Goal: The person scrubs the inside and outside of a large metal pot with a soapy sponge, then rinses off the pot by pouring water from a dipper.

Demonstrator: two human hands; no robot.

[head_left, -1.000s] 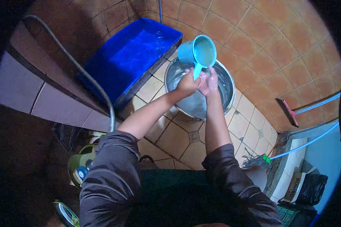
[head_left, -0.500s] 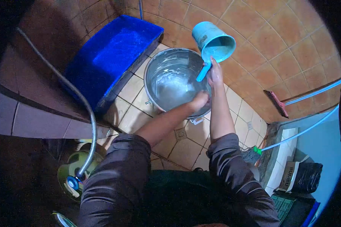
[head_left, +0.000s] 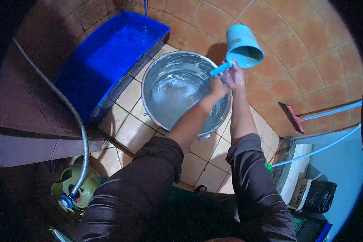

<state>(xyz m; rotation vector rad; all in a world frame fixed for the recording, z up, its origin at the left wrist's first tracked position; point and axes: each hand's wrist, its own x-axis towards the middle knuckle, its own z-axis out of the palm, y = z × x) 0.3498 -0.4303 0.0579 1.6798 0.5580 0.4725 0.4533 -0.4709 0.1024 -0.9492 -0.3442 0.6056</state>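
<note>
My right hand (head_left: pixel 236 76) is wrapped round the handle of a light-blue water dipper (head_left: pixel 238 38), which is tilted with its mouth facing me, by the tiled wall. Wet shine covers the fingers and wrist of that hand. My left hand (head_left: pixel 218 87) is right beside it, above the far right rim of a large metal pot (head_left: pixel 152 76). Its fingers are blurred and partly hidden, so what they touch is unclear. Shallow cloudy water lies in the pot's bottom, and whitish streaks mark its inner wall.
A blue tray (head_left: pixel 113 52) stands left of the pot on the tiled floor (head_left: pixel 131 131). A flexible metal hose (head_left: pixel 78 121) runs to a green gas cylinder (head_left: pixel 80 181) at lower left. At right are a squeegee (head_left: pixel 292 117), a blue pole (head_left: pixel 310 155) and a black-wrapped box (head_left: pixel 318 195).
The dipper and my right hand have moved right, with the dipper's mouth turned further downward. My left hand has risen from the pot's near right side to beside my right hand.
</note>
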